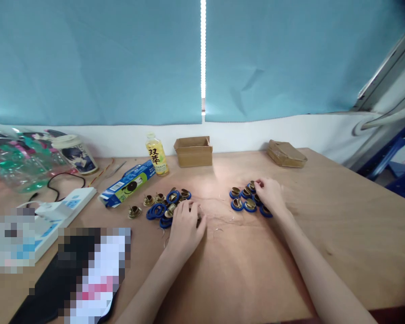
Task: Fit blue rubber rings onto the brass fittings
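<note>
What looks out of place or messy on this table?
The blue carton lies on its side with one end torn open. Thin wire loops lie scattered loose on the table between the left hand and right hand.

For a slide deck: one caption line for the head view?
Left hand and right hand rest on separate clusters of blue rings with brass parts on a wooden table.

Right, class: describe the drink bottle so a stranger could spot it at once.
Start at the wooden table under the blue blinds. Along its far edge, left of the open cardboard box, stands a small yellow plastic bottle. It is the only upright yellow thing there.
</note>
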`<control>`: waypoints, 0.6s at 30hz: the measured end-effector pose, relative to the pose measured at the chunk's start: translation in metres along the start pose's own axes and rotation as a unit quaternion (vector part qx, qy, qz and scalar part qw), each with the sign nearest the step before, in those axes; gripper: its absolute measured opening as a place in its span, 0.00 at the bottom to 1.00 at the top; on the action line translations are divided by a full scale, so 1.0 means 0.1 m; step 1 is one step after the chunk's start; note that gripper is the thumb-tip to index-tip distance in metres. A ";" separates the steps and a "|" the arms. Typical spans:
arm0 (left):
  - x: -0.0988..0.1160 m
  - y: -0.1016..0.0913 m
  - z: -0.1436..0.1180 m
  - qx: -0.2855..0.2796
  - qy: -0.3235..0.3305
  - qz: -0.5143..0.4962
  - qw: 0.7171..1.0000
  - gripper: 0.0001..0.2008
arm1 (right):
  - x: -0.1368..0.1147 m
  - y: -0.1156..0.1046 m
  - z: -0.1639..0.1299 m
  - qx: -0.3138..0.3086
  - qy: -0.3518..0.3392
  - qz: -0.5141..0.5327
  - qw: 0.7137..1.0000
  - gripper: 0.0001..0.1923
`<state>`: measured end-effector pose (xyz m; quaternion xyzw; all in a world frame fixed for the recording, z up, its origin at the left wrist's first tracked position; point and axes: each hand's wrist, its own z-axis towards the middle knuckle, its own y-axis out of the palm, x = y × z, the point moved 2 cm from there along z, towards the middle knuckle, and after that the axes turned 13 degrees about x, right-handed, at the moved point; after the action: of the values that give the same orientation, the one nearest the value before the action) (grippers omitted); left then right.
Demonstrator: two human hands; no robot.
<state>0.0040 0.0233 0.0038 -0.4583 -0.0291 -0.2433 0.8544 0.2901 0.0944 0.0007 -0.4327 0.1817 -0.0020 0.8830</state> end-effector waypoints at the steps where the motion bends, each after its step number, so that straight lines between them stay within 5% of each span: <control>1: -0.01 -0.01 0.01 0.010 -0.003 0.006 1.000 0.07 | -0.01 -0.02 0.00 0.003 -0.004 -0.016 1.000 0.13; 10: -0.07 -0.04 0.05 0.053 -0.022 0.068 0.996 0.10 | -0.09 -0.08 -0.07 -0.028 -0.059 -0.043 0.997 0.11; 18: -0.12 -0.02 0.00 -0.015 0.028 0.037 0.999 0.11 | -0.28 -0.22 -0.07 0.028 -0.083 0.038 0.995 0.11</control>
<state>-0.0079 0.0273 0.0025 -0.4651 0.0150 -0.2248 0.8561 0.2653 0.0796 0.0220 -0.3990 0.1238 0.0622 0.9064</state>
